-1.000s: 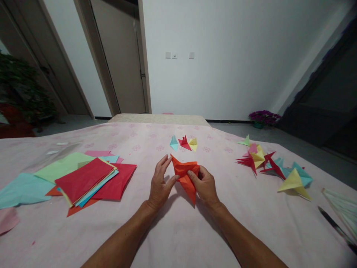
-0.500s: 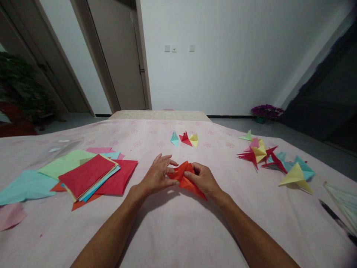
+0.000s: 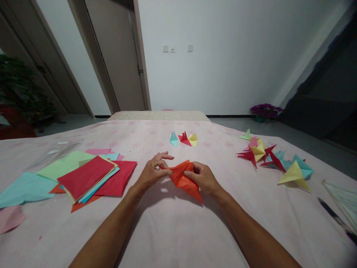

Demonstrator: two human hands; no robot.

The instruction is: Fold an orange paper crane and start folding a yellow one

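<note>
A folded piece of orange paper (image 3: 184, 181) is held between my two hands over the middle of the table. My left hand (image 3: 155, 170) pinches its left corner between thumb and index finger, the other fingers stretched out above. With thumb on top and fingers curled behind, my right hand (image 3: 204, 177) grips the paper's right side. One pointed end hangs down below my right thumb. Beyond my hands stand three small folded paper pieces: a light blue one (image 3: 173, 139), a red crane (image 3: 184, 138) and a yellow one (image 3: 193, 139).
On the left lie a stack of coloured paper sheets (image 3: 89, 176), loose sheets and a clear plastic bag (image 3: 60, 149). Several folded paper figures (image 3: 259, 150) are heaped at right, near a pen (image 3: 333, 214) and a papery packet (image 3: 343, 201). A pink floral cloth (image 3: 178, 230) covers the table.
My left hand has moved slightly left and now pinches the orange paper's left corner, drawing it out. The paper looks more spread, and its lower point has swung a little left.
</note>
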